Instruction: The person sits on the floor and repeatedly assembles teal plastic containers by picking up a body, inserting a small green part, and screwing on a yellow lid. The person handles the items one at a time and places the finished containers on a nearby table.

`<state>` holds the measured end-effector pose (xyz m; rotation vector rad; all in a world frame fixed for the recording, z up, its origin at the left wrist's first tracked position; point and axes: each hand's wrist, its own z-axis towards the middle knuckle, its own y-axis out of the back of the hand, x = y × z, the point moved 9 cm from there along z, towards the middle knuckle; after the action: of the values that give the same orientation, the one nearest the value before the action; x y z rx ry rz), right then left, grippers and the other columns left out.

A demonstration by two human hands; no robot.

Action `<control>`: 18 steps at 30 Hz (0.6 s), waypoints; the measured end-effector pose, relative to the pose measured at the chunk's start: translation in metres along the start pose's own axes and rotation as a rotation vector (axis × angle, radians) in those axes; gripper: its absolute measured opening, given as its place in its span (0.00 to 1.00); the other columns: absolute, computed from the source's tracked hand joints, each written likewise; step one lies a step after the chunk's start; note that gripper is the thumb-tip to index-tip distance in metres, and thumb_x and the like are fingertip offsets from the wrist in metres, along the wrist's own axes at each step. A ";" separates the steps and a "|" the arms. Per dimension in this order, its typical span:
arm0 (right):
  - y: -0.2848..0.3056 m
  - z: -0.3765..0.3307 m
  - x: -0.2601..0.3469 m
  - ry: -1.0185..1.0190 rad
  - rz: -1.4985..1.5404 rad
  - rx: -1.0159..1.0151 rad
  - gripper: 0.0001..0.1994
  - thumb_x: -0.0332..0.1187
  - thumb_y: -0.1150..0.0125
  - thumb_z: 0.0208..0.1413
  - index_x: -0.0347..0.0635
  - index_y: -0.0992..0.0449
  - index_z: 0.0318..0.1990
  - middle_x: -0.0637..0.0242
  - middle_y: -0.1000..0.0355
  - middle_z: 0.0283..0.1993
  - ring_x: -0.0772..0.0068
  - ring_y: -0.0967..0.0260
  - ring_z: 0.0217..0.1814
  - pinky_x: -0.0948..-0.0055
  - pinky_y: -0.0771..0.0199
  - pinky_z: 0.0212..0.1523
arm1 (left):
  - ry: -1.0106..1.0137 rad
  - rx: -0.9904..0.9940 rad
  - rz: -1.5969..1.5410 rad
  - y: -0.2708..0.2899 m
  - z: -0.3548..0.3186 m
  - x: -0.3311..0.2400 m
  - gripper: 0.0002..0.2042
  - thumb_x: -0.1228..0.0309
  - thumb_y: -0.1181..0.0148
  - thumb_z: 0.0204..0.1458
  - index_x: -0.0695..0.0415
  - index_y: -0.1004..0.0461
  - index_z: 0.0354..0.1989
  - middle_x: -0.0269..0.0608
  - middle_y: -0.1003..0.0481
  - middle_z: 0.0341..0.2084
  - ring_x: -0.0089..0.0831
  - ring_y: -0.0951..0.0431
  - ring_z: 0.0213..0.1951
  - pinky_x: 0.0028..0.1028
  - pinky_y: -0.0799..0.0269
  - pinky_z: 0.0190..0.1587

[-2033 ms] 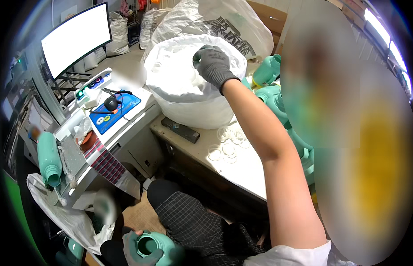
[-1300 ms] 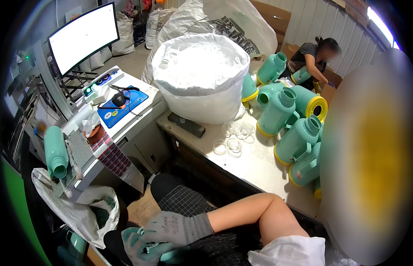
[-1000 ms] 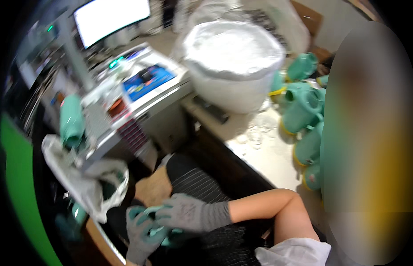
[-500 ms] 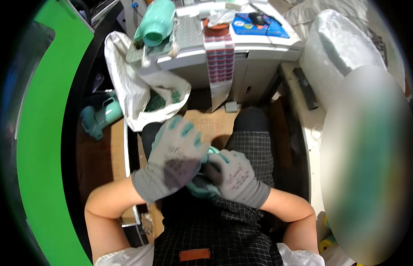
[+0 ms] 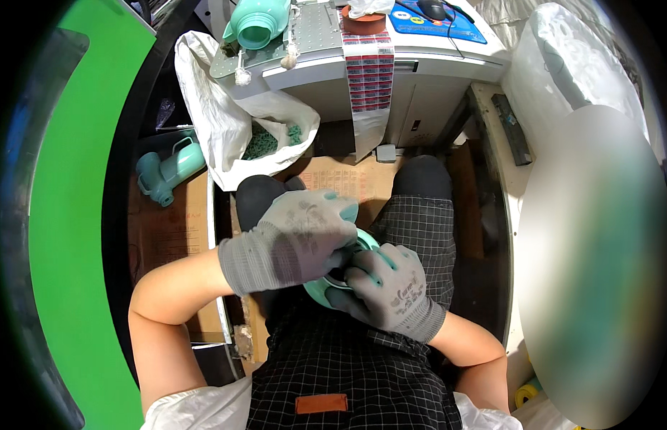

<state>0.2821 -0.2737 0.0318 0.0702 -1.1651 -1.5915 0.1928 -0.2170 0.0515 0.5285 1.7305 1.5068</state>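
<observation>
A mint-green plastic container with a round, rimmed mouth sits in my lap, mostly covered by my hands. Both hands wear grey knit gloves with teal fingertips. My left hand arches over the mouth from the left, closed, its fingers bent downward; what is in its grip is hidden. On the opposite side, my right hand is closed on the container's rim, fingers curled over the edge. Dark shadow between the hands hides the inside of the opening.
Ahead stands a white bench with a mint-green jug, orange tape roll, hanging label strip and mouse. A white sack holds green scraps. Another mint-green jug lies left; a ledge runs right.
My left hand has shifted right, its fingers bending lower over the container. The right hand stays at the rim, and more of the mouth shows. The whole view has shifted slightly.
</observation>
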 end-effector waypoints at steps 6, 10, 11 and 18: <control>0.010 -0.008 -0.002 -0.027 -0.034 -0.119 0.21 0.46 0.19 0.38 0.48 0.28 0.27 0.67 0.28 0.36 0.63 0.32 0.31 0.65 0.35 0.31 | 0.085 -0.110 -0.190 0.003 0.005 0.001 0.14 0.69 0.29 0.45 0.54 0.22 0.41 0.39 0.23 0.38 0.37 0.20 0.40 0.33 0.22 0.41; 0.042 -0.076 -0.030 -0.127 0.141 -0.261 0.25 0.46 0.19 0.40 0.43 0.24 0.41 0.59 0.25 0.43 0.58 0.25 0.40 0.61 0.23 0.39 | 0.218 -0.264 -0.605 -0.070 -0.021 0.034 0.24 0.66 0.30 0.52 0.58 0.26 0.57 0.47 0.25 0.54 0.40 0.24 0.55 0.35 0.28 0.57; 0.050 -0.087 -0.041 -0.322 0.118 -0.273 0.32 0.46 0.19 0.40 0.39 0.27 0.49 0.54 0.26 0.47 0.55 0.24 0.45 0.60 0.22 0.44 | 0.265 -0.256 -0.567 -0.103 -0.031 0.039 0.26 0.65 0.31 0.55 0.59 0.28 0.61 0.49 0.27 0.58 0.42 0.27 0.59 0.36 0.31 0.62; 0.038 -0.183 -0.086 -1.281 0.824 -0.115 0.43 0.44 0.30 0.50 0.30 0.38 0.70 0.49 0.29 0.61 0.58 0.28 0.60 0.63 0.28 0.63 | -0.083 -0.356 -0.499 -0.056 0.047 0.002 0.23 0.59 0.29 0.52 0.55 0.25 0.53 0.50 0.23 0.47 0.50 0.22 0.48 0.43 0.25 0.51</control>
<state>0.4494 -0.3189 -0.0790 -1.4944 -1.6753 -0.8312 0.2373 -0.1976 -0.0032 -0.0284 1.3543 1.3574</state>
